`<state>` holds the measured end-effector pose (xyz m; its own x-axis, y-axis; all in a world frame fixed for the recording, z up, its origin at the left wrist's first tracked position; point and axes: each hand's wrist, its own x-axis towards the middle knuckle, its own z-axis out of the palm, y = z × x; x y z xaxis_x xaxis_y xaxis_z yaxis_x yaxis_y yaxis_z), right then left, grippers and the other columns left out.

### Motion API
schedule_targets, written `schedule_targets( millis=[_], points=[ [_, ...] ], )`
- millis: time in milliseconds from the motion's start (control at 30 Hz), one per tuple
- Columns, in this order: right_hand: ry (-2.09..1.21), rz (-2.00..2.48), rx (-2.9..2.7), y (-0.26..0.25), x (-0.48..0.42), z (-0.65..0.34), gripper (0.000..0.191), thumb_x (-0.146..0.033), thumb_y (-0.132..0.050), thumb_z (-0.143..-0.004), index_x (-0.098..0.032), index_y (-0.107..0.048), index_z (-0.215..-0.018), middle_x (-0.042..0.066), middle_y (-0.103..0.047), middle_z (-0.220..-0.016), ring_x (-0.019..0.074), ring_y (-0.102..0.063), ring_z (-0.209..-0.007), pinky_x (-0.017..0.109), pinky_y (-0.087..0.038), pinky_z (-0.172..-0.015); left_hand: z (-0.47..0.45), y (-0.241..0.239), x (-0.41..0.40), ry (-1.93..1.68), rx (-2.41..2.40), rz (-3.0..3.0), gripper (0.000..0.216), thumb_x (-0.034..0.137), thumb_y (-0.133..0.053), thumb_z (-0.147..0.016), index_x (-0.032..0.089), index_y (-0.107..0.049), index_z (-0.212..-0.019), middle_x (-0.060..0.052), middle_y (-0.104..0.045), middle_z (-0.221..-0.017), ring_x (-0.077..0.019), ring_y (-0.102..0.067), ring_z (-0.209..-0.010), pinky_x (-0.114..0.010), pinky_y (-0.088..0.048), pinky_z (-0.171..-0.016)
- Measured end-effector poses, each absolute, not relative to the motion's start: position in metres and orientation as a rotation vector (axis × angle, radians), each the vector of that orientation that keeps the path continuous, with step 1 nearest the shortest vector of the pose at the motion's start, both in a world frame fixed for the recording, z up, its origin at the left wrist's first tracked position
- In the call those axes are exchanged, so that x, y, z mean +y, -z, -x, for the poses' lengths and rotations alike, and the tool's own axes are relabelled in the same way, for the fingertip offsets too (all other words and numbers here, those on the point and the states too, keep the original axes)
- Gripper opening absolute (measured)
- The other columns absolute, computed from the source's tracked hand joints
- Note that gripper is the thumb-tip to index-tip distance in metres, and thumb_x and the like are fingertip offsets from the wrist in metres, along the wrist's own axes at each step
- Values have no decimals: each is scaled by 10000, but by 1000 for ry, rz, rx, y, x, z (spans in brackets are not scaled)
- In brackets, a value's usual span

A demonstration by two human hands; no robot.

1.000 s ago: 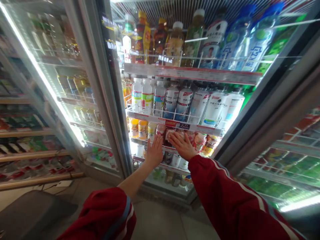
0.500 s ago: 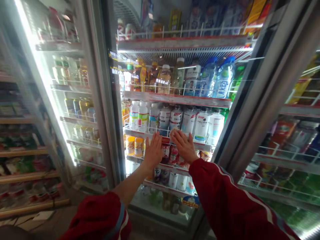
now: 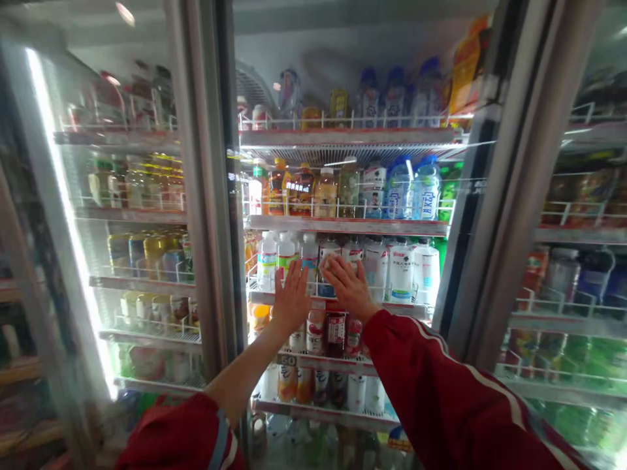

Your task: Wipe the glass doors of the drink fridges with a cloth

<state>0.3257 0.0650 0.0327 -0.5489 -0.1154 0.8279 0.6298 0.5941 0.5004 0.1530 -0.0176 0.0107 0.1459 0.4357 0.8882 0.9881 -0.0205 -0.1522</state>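
My left hand (image 3: 292,297) lies flat against the glass of a drinks fridge's middle door, fingers spread and pointing up. Beside it, my right hand (image 3: 349,284) presses a small, pale, crumpled wipe (image 3: 327,264) to the same glass. Most of the wipe is hidden under the fingers, and whether it is cloth or paper I cannot tell. Behind the pane, level with my hands, white-labelled bottles (image 3: 401,271) line a wire-fronted shelf. Just below are cans and small bottles, among them a dark red one (image 3: 336,333).
A thick metal door frame (image 3: 203,196) runs up on the left, another (image 3: 509,183) on the right. Further glazed compartments with stocked shelves stand on both sides. Blue-capped bottles (image 3: 427,189) and amber drinks (image 3: 302,189) fill the shelf above. A bright light strip (image 3: 63,196) glows at left.
My view has tilted up, so the shelves appear lower. Both hands have moved up the glass relative to the shelves, the right one also slightly left, with the wipe still under its fingers.
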Motion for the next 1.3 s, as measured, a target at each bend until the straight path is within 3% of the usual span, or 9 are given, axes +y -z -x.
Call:
schedule_targets(
  millis=[133, 367, 567, 867, 1067, 1300],
  points=[
    [1123, 329, -1946, -41, 59, -289, 417, -157, -437, -870, -226, -493, -1277, 64, -488, -1359, 204, -280, -1358, 500, -34, -1132, -113, -25, -11, 849, -1354, 1571, 637, 219, -467, -778, 86, -291, -1376, -178, -285, -1462, -254, -155, -1395, -525, -73, -1129],
    [1102, 487, -1737, -120, 58, -229, 474, -142, -436, -842, -230, -458, -1307, 84, -430, -1402, 210, -253, -1368, 504, -23, -1126, -64, -80, 6, 934, -1161, 1536, 629, 327, -474, -822, 111, -283, -1382, -174, -307, -1455, -255, -183, -1389, -519, -55, -1130],
    [1159, 518, -1747, -150, 55, -186, 519, -181, -446, -844, -247, -390, -1355, 57, -393, -1430, 202, -226, -1378, 498, 8, -1132, -31, -122, 20, 1046, -1073, 1477, 684, 385, -474, -839, 112, -215, -1410, -195, -288, -1457, -273, -202, -1382, -528, -75, -1120],
    [1069, 642, -1291, -210, 78, -238, 457, -225, -340, -900, -194, -386, -1354, 106, -385, -1425, 235, -284, -1350, 523, -44, -1118, -27, -132, 20, 1072, -1043, 1462, 669, 380, -455, -855, 147, -188, -1422, -160, -284, -1469, -244, -163, -1395, -498, -41, -1135],
    [993, 570, -1360, -211, 78, -211, 515, -231, -311, -906, -184, -272, -1417, 119, -312, -1461, 257, -232, -1371, 519, -95, -1114, -44, -164, 16, 1196, -1021, 1434, 602, 352, -408, -874, 129, -230, -1404, -159, -266, -1478, -245, -166, -1395, -488, -35, -1138],
    [915, 488, -1658, -204, 63, -212, 771, -254, -380, -845, -68, 59, -1450, 168, -268, -1471, 244, -238, -1371, 486, -230, -1105, -93, -185, 15, 1174, -827, 1657, 470, 266, -249, -918, 116, -318, -1359, -116, -384, -1426, -156, -293, -1349, -399, -124, -1146]
  ],
)
